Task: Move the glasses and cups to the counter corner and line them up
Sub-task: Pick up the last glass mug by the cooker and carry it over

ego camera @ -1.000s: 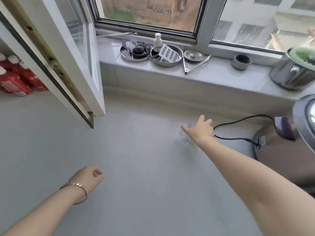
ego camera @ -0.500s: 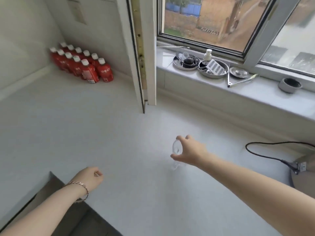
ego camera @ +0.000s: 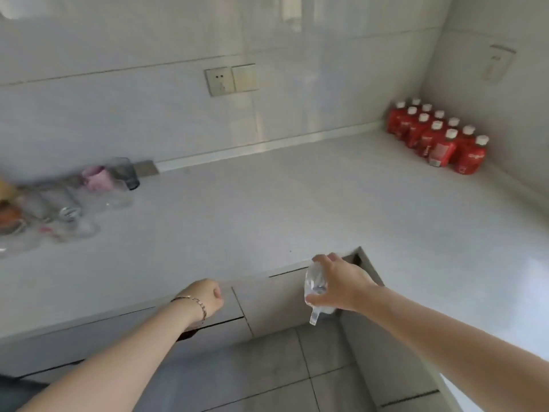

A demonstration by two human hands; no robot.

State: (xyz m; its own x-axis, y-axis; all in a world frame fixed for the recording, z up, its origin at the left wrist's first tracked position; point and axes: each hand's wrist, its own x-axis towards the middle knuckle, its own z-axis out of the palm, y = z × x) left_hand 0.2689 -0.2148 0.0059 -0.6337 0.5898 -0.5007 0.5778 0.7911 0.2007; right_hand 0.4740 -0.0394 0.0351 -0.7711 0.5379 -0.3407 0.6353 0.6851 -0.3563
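The right hand [ego camera: 338, 285] is curled around a clear glass [ego camera: 315, 288], thumb below and fingers over the top, holding it tilted in the air in front of the inner corner of the counter [ego camera: 267, 209]. The left hand [ego camera: 205, 295] is closed in a loose, empty fist at the counter's front edge. A blurred cluster of glasses and cups [ego camera: 68, 200] stands at the far left by the wall, and a pack of red bottles [ego camera: 439, 138] fills the far right corner.

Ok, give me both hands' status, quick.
Left hand: closed in a loose fist, holding nothing visible.
Right hand: closed on a clear glass, carried off the counter.
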